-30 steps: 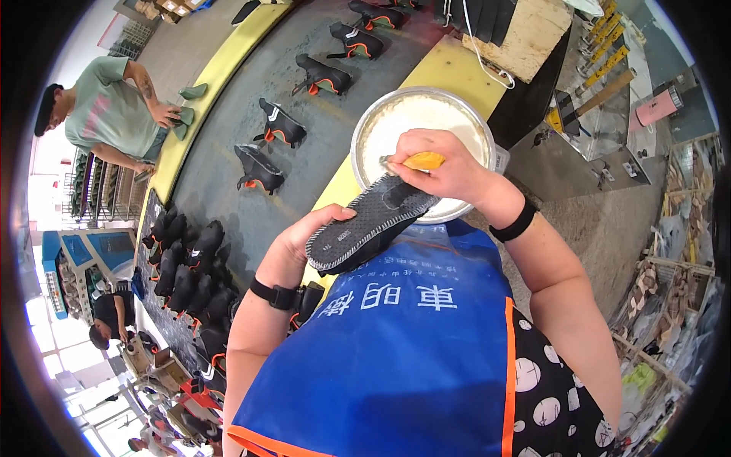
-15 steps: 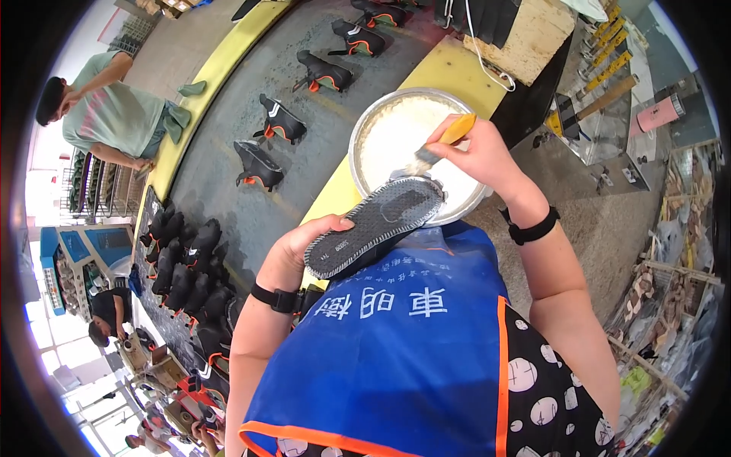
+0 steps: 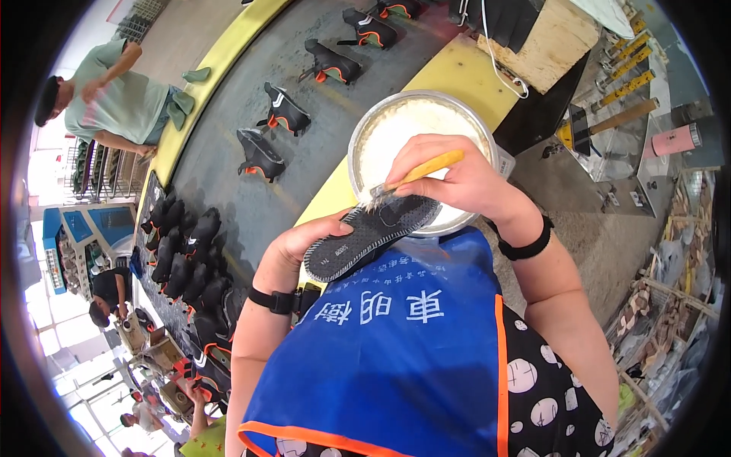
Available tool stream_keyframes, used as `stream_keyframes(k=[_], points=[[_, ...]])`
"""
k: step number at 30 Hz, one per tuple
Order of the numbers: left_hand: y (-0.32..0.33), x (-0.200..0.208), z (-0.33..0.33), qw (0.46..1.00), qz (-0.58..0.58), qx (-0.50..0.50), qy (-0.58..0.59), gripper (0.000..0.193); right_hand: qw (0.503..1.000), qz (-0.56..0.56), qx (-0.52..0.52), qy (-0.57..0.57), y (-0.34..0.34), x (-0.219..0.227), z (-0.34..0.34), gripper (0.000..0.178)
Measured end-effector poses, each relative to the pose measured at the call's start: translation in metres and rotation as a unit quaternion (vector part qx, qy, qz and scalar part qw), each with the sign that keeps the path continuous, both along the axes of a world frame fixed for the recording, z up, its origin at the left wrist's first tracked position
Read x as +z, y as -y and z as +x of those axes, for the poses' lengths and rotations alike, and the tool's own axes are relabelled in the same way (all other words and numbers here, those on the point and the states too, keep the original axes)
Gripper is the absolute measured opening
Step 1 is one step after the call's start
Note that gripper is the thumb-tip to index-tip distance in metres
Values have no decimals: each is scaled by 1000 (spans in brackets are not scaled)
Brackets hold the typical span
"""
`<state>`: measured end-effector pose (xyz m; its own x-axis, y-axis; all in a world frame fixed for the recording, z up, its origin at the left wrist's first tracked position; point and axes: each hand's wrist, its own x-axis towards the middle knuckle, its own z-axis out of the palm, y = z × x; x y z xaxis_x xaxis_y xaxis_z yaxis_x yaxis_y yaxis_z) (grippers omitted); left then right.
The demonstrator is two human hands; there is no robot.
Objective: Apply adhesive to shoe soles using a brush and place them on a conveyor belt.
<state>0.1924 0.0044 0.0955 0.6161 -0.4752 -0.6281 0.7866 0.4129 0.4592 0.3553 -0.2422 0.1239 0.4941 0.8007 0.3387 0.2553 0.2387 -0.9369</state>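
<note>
A black shoe upper [image 3: 339, 250] lies sole side up in front of my blue apron, with pale stitching round its edge. My left hand [image 3: 306, 234] grips it along its left side, thumb on top and fingers hidden beneath. In my right hand [image 3: 451, 174] is a paintbrush [image 3: 431, 164] with a yellow handle. Its bristles touch the far edge of the sole near the middle. Beyond the shoe stands a round metal basin [image 3: 356, 137] of creamy white paste, partly covered by my right hand and the shoe's far end.
A grey conveyor belt [image 3: 228, 99] with yellow borders carries several black-and-orange shoe uppers [image 3: 285, 110]. More uppers [image 3: 186, 255] crowd together at the left. Across the belt stands a person [image 3: 114, 107]. A wooden board [image 3: 552, 46], white cord [image 3: 487, 46] and pink cup [image 3: 674, 142] are at the right.
My right hand has moved left and lower with the brush, from over the basin onto the sole's far edge. The belt's uppers have shifted slightly in view; my left hand keeps its hold.
</note>
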Motion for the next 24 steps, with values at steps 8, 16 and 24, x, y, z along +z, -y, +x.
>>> stream_keyframes(k=[8,16,24], points=[[0,-6,-4,997,38,58,19,70,955,-263,-135,21,3,-26,32,12],[-9,-3,-14,986,36,161,-7,67,968,-153,-199,-33,-15,-55,13,17],[-61,-57,-66,964,28,261,-45,54,932,-153,-219,-244,-22,-81,23,13]])
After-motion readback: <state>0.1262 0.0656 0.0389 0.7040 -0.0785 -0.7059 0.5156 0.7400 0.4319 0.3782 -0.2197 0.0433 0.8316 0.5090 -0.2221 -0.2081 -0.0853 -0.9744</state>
